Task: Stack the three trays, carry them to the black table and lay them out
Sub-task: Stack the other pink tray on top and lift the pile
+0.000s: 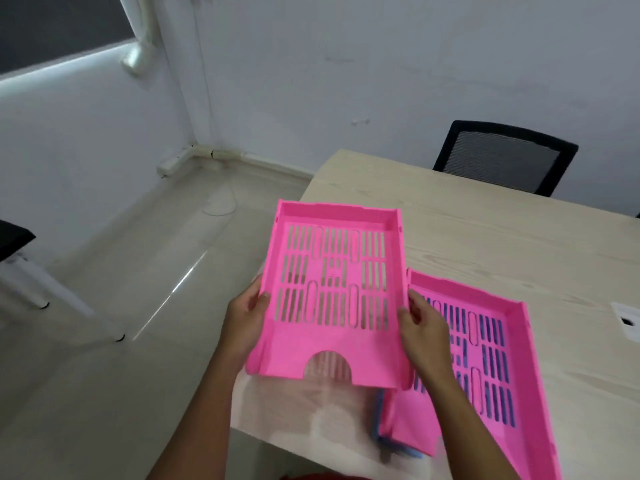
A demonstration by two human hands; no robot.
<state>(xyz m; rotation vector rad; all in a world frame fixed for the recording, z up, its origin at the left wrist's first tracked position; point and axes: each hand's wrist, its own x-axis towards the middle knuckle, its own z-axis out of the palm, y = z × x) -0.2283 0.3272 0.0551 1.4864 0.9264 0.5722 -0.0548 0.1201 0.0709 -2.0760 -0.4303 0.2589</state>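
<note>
Both hands, left (246,320) and right (423,327), grip a pink tray (334,296) by its sides, fingers clamped, above the pale counter (485,237). Beside it, a second tray (485,368) lies on a blue one (381,434). No writing is legible. Beyond stands a chair (502,157).

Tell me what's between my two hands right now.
In the head view, the lifted pink tray spans the gap: left hand grips its left edge, right hand its right edge.
</note>
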